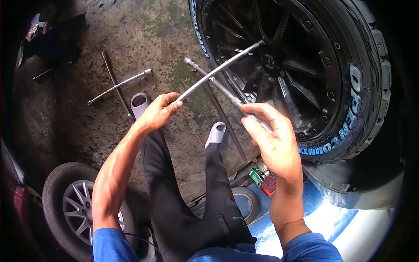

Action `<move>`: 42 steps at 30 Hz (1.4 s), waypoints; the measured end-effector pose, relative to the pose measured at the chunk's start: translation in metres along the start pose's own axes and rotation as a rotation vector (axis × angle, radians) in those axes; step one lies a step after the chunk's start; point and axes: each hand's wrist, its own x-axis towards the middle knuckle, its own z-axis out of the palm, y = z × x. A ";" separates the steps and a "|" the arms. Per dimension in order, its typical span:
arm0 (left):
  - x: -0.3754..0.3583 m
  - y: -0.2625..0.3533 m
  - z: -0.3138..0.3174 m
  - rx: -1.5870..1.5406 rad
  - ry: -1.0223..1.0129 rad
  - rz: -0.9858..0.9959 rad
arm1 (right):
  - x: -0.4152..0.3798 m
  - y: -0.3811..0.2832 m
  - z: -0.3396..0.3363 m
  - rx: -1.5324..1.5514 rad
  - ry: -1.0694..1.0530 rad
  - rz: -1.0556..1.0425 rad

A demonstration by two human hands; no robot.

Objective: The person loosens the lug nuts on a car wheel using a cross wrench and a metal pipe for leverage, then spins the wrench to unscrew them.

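Note:
A metal cross wrench (217,75) is held up in front of me. One arm of it reaches into the hub of a black wheel (279,65) with a large tyre lettered in blue and white. My left hand (160,110) grips the lower left arm of the wrench. My right hand (270,137) is closed around the lower right arm. The wheel stands upright at the upper right, mounted on a vehicle.
A second cross wrench (118,85) lies on the stained concrete floor at the left. A loose wheel with a silver rim (80,209) lies at the lower left. My legs in dark trousers and grey shoes (216,133) stretch forward. Small red and green items (262,181) sit near the vehicle's blue body.

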 end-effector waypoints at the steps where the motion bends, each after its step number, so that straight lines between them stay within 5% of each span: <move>1: 0.000 0.004 -0.001 -0.024 -0.006 -0.027 | 0.004 -0.005 0.002 -0.040 0.010 -0.035; 9: 0.003 0.005 -0.006 -0.073 -0.050 -0.030 | 0.016 -0.006 0.004 -0.191 0.087 -0.191; 11: 0.003 -0.003 -0.003 0.211 0.123 0.198 | 0.007 0.005 -0.002 -0.123 0.071 -0.068; 13: -0.009 0.019 -0.003 0.383 0.197 0.184 | -0.001 0.035 0.000 -0.027 0.101 -0.099; 17: -0.022 0.046 0.012 0.689 0.364 0.023 | -0.010 0.135 0.010 -0.125 0.124 0.183; 22: -0.024 0.038 0.036 0.709 0.440 0.030 | 0.027 0.238 0.041 -0.031 0.170 0.133; 29: -0.014 0.047 0.021 0.691 0.423 0.030 | 0.032 0.217 0.049 0.271 0.092 0.227; 37: -0.005 0.069 -0.008 0.593 0.305 0.052 | 0.008 0.116 0.013 -0.251 -0.010 0.048; 42: -0.004 0.074 -0.008 0.665 0.280 0.012 | 0.009 0.119 0.024 -0.050 0.086 0.106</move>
